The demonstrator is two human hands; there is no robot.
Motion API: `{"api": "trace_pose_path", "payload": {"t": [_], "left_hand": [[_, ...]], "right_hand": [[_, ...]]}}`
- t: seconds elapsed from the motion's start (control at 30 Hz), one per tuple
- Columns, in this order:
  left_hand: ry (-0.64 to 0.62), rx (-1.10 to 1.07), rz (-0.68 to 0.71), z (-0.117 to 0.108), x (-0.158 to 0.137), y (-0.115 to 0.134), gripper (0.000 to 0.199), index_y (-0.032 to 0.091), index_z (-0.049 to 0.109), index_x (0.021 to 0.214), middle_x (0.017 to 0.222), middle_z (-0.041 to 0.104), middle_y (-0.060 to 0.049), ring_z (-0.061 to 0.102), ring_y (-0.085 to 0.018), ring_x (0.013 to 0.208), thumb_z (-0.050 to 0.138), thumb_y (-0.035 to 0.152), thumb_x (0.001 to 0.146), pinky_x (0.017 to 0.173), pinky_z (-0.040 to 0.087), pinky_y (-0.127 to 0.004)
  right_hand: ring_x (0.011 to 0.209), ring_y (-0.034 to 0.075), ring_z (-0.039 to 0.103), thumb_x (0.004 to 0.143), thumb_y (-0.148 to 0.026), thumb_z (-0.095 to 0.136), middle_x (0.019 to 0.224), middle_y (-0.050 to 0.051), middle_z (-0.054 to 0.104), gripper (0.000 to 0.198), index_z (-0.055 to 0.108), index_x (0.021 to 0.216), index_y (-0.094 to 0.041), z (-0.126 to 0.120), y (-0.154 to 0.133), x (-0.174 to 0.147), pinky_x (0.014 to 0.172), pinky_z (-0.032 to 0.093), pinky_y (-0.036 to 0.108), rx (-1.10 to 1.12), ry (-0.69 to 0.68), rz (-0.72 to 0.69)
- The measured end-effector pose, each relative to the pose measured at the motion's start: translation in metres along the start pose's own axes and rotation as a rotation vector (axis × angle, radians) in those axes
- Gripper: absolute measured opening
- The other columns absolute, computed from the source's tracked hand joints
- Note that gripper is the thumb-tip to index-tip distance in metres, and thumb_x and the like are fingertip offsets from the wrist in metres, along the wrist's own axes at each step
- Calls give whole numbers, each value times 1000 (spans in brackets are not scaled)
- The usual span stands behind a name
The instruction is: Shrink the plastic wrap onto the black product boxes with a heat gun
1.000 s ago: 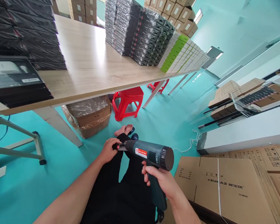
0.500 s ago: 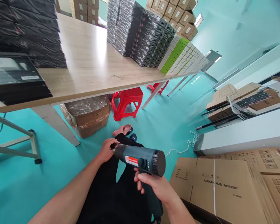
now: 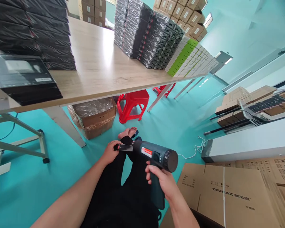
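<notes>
My right hand [image 3: 160, 177] is wrapped around the grip of a dark teal heat gun [image 3: 154, 152] with a red and white label. Its nozzle points left, close to a small black box [image 3: 125, 148] seen edge-on. My left hand [image 3: 110, 152] pinches that box at its left end, above my lap. The nozzle tip and the box's right end lie very near each other; whether they touch I cannot tell. On the table's near left corner sits a film-wrapped black box [image 3: 29, 79] with a picture on its lid.
Stacks of film-wrapped black boxes [image 3: 142, 31] and white-green boxes [image 3: 192, 58] stand on the wooden table [image 3: 92, 79]. Beneath it are an open carton [image 3: 97, 122] and a red stool [image 3: 134, 104]. Large cartons [image 3: 216, 190] stand close on my right; a white cable [image 3: 194, 152] lies on the floor.
The heat gun has moved right, away from my left hand. The small box in my left hand, mostly hidden behind the gun before, now shows. The whole view has shifted slightly.
</notes>
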State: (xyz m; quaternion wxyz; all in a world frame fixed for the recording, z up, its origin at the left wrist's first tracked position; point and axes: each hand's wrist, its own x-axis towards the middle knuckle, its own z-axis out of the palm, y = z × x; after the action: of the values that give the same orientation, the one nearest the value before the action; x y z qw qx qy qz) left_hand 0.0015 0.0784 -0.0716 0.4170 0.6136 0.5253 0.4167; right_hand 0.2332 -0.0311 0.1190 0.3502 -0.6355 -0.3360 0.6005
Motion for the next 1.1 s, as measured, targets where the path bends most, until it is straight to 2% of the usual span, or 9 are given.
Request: {"api": "trace_pose_path", "payload": {"t": [0.1,0.17,0.33,0.5,0.67,0.8,0.87,1.0,1.1], "left_hand": [[18,-27,1,-2,0,-4,44,22,66,99,112,62,-6,55,-24,109,50,6,62,97,40,-41],[35,-37,-3,0,0,-6,44,22,66,99,111,62,-6,55,-24,109,50,6,62,96,40,-41],[14,-56,3,1,1,-7,43,22,66,100,113,62,-6,56,-24,107,50,7,62,95,41,-40],[39,-23,14,-1,1,-8,42,22,66,100,111,62,-5,55,-24,108,51,8,63,96,40,-42],[20,41,45,0,0,-1,43,22,67,98,110,63,-6,54,-25,108,51,6,61,97,39,-43],[14,59,83,1,0,1,38,23,68,96,109,64,-6,53,-25,109,55,9,63,100,37,-43],[12,-1,49,1,0,1,37,22,67,96,109,64,-7,54,-25,108,54,11,63,99,38,-41],[25,-194,-155,-6,-2,4,40,21,65,97,106,66,-4,60,-24,98,48,12,62,89,44,-37],[34,-267,-223,-9,-4,10,42,21,64,99,103,67,-3,60,-24,98,49,13,61,87,45,-35]], "right_hand": [[62,16,60,78,-35,66,80,7,66,31,67,99,-13,-11,0,3,56,51,29,-16,-35,76],[63,16,60,78,-35,66,81,7,66,32,67,101,-13,-12,2,3,54,51,28,17,-99,52],[62,15,59,79,-37,65,80,6,66,32,66,101,-13,-10,6,3,56,52,29,28,16,22],[63,16,60,78,-36,66,81,7,67,33,66,102,-13,-8,7,4,55,51,28,45,-121,48],[60,15,59,78,-38,66,75,5,67,32,68,98,-14,-2,7,1,56,51,29,-45,8,48],[61,17,61,76,-37,68,77,7,69,32,69,98,-14,12,10,-6,57,51,31,-29,-234,25],[64,17,61,76,-37,69,82,7,69,33,69,100,-14,15,12,-5,60,51,31,23,-243,-16],[61,15,59,79,-38,65,81,6,67,33,67,101,-14,-1,10,3,55,51,28,102,-8,20],[61,15,60,80,-36,64,79,7,66,32,66,101,-12,-15,6,2,52,50,27,115,-65,57]]}}
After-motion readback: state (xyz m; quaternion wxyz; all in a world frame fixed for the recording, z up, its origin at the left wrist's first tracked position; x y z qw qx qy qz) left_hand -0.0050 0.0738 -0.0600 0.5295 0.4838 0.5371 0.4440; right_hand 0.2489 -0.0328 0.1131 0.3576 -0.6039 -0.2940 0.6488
